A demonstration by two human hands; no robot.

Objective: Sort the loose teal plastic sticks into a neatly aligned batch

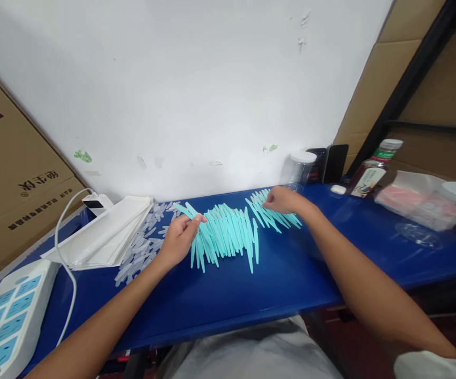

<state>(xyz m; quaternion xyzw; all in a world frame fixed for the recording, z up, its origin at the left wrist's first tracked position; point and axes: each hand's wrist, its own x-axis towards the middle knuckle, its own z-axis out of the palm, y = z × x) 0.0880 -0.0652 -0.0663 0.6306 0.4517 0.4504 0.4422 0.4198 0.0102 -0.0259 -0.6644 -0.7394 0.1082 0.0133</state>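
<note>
Several thin turquoise plastic sticks [228, 234] lie fanned in a row on the blue table [275, 284]. My left hand [178, 239] rests at the left end of the row, its thumb and fingers pinched on one stick. A second, smaller bunch of turquoise sticks [275, 213] lies farther back and right. My right hand [285, 200] lies on that bunch, knuckles up, fingers curled down onto the sticks. Whether it grips any is hidden.
Clear plastic caps [141, 250] lie scattered left of the sticks beside a stack of white sleeves [105, 237]. A power strip [7, 313] and charger cable sit at far left. A clear jar [297, 168], phone [335, 162], bottle [374, 171] and plastic bags [421, 202] stand at back right. Cardboard boxes flank the white wall.
</note>
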